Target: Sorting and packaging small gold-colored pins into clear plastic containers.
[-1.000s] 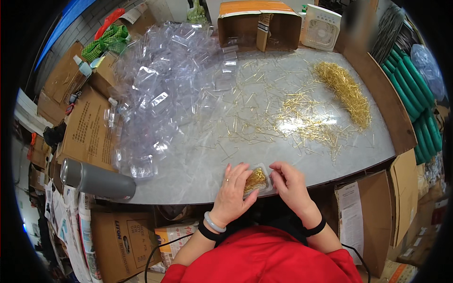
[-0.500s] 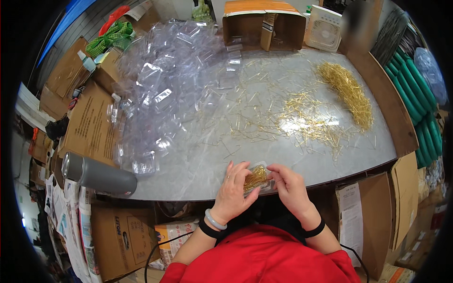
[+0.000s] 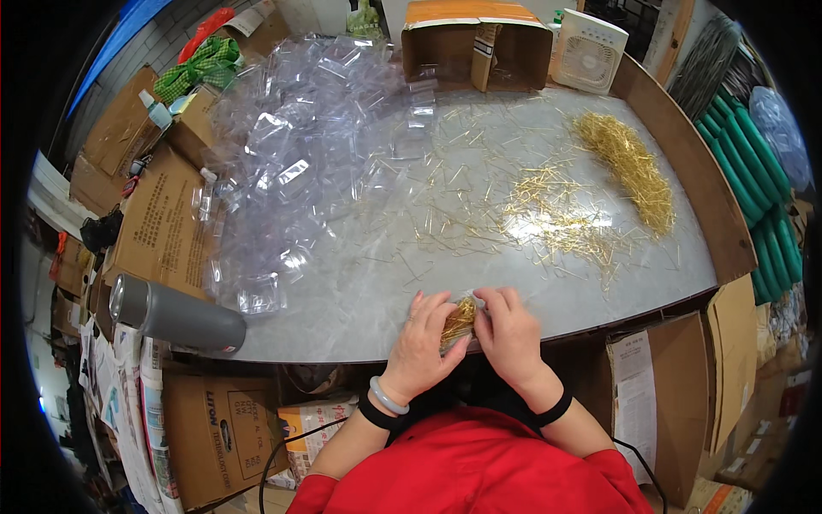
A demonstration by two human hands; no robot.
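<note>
Small, clear plastic box (image 3: 467, 301) filled with thin golden wire pieces (image 3: 458, 322)
The box is at the grey table's (image 3: 342, 330) near edge — bare left hand (image 3: 423, 337) holding its left side, fingers half curled; bare right hand (image 3: 511, 334) against its right, fingers bent, grip unclear. Beyond the box, rightward — a dense golden wire heap (image 3: 629, 171).

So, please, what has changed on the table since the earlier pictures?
The right hand moved left, toward the left hand, and now covers more of the right side of the small clear container; I cannot tell whether it grips it. The left hand keeps its hold. The gold wire heap, clear plastic pile and grey bottle stayed in place.
</note>
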